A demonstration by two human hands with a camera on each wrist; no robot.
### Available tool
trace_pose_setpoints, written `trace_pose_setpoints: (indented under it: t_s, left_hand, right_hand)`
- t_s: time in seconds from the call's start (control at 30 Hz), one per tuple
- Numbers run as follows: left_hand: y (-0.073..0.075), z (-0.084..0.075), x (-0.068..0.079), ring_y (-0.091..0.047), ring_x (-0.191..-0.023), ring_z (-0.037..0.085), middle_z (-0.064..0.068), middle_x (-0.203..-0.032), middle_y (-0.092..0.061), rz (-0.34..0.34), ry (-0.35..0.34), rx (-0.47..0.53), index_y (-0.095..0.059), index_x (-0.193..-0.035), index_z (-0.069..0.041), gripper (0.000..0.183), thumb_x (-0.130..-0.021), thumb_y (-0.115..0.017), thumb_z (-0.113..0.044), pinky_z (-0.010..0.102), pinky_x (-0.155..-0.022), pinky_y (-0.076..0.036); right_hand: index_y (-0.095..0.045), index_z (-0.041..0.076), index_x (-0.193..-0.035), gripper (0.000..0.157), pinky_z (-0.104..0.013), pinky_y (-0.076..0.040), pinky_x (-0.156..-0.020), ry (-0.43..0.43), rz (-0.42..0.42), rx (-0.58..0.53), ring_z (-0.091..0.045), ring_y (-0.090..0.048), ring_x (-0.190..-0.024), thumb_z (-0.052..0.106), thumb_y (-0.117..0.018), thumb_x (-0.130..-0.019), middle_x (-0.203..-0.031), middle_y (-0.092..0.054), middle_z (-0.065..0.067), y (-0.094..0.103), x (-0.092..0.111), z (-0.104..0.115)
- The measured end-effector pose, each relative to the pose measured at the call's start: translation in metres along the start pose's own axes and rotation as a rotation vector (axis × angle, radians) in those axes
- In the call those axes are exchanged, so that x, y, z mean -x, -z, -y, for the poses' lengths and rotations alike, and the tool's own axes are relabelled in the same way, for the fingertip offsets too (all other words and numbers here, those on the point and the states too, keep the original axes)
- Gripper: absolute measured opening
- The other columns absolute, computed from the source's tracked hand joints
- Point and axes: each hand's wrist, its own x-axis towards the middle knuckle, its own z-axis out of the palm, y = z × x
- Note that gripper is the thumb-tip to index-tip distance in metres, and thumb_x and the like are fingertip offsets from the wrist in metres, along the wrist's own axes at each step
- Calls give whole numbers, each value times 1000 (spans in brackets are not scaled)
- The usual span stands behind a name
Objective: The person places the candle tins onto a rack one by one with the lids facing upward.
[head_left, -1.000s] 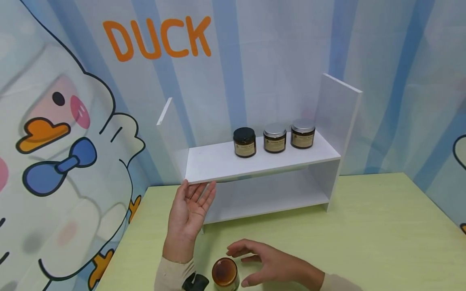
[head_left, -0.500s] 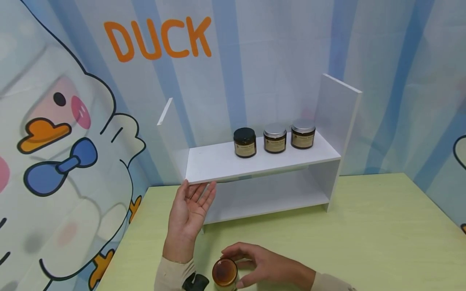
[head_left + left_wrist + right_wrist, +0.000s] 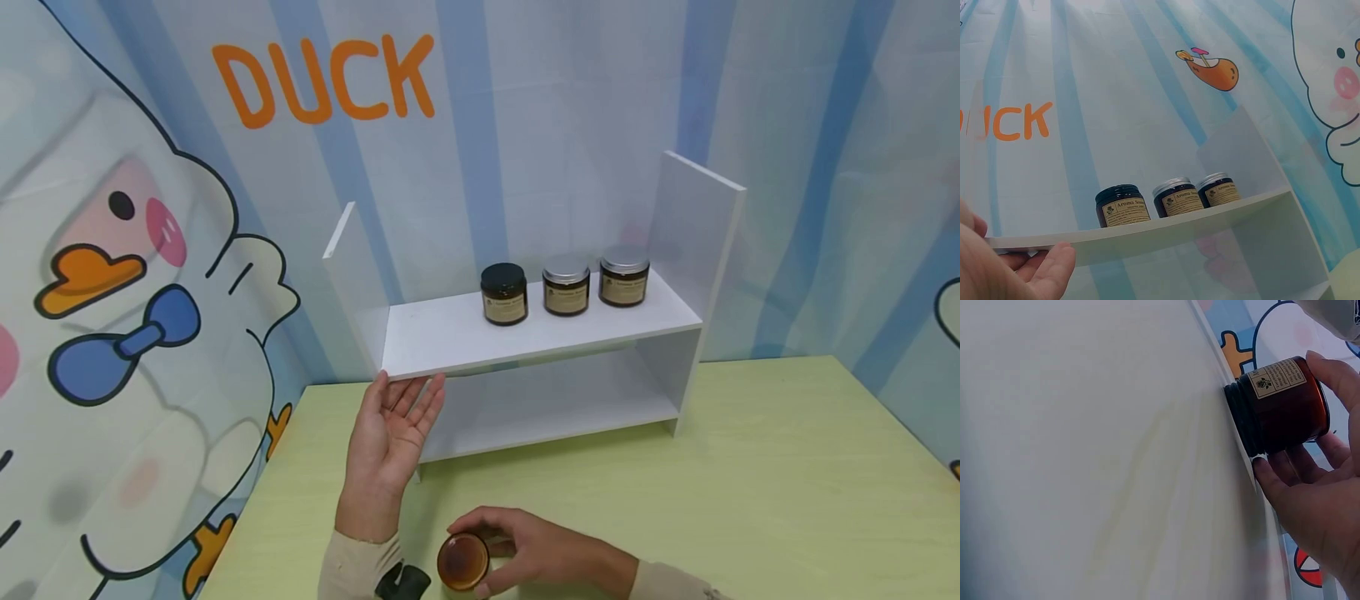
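Note:
My left hand (image 3: 390, 437) grips the left front end of the white rack's upper board (image 3: 442, 333), thumb at the edge and fingers underneath. In the left wrist view, that hand (image 3: 1013, 269) sits at the lower left. An amber glass jar (image 3: 462, 562) stands upside down on the table at the bottom of the head view. My right hand (image 3: 528, 550) holds it from the right, fingers and thumb curled about its side. The right wrist view shows the jar's (image 3: 1288, 412) tan label and its black lid (image 3: 1244, 422) against the tabletop.
On the upper board stand a black-lidded jar (image 3: 504, 294) and two silver-lidded jars, one in the middle (image 3: 566, 285) and one at right (image 3: 624, 277). A lower board (image 3: 547, 400) lies beneath. The rack's right side panel (image 3: 693, 233) rises high. A printed curtain hangs behind.
My right hand has moved left and closed around the amber jar. The left hand, the rack and its jars have stayed where they were.

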Motion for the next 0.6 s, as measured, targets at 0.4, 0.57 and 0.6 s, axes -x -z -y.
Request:
trace_pose_setpoints:
  t_s: [0.4,0.57,0.6]
  left_hand:
    - [-1,0,2,-66,-119,30,12,-129,-58,10,-10,-17,-39,-149,-5,51,-110,-41,-39,39,-104,-54]
    - [-1,-1,0,-66,-119,30,11,-128,-59,5,2,2,-39,-148,-6,51,-110,-41,-39,39,-104,-54]
    - [-1,-1,0,-66,-119,30,11,-128,-59,6,2,2,-39,-148,-6,51,-110,-41,-39,39,-104,-54]
  right_hand:
    - [-40,-3,-149,57,-32,-47,-110,-9,3,6,-22,-55,-133,8,-67,-99,-145,-54,-16,2,-2,0]
    - [-43,-2,-147,55,-32,-48,-109,-10,2,20,-23,-56,-131,7,-68,-98,-143,-55,-17,4,0,2]
    - [-43,-2,-146,55,-32,-48,-109,-8,5,23,-23,-56,-131,8,-68,-98,-143,-55,-18,4,0,3]
